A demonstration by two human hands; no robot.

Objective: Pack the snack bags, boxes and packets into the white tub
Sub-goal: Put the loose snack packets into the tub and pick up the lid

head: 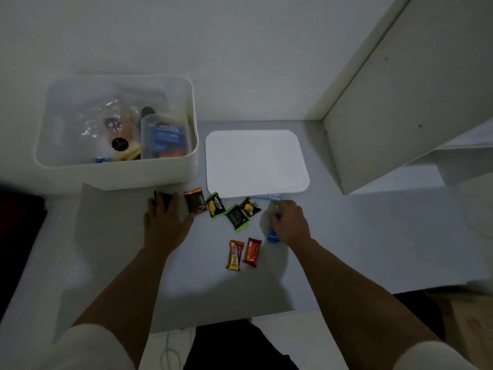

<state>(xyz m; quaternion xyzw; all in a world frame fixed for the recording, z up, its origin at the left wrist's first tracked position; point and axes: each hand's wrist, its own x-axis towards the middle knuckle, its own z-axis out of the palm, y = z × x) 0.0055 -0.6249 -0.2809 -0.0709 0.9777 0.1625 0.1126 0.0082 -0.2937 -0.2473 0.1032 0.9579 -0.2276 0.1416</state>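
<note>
Packing is partly done: the tub (117, 172) already holds clear bags, a clear box with blue packs and some biscuits. Left of the white lid (256, 162), it stands at the desk's (373, 236) back. Below the lid lie loose packets: a brown one (195, 204), three green-edged ones, two reading "Nextar" (215, 206), and a "beng-beng" bar (234, 255) beside an orange bar (252, 252). Left hand (164, 217) presses a dark packet (163, 200) with relaxed fingers; right hand (289, 222) grips a blue packet (274, 235).
</note>
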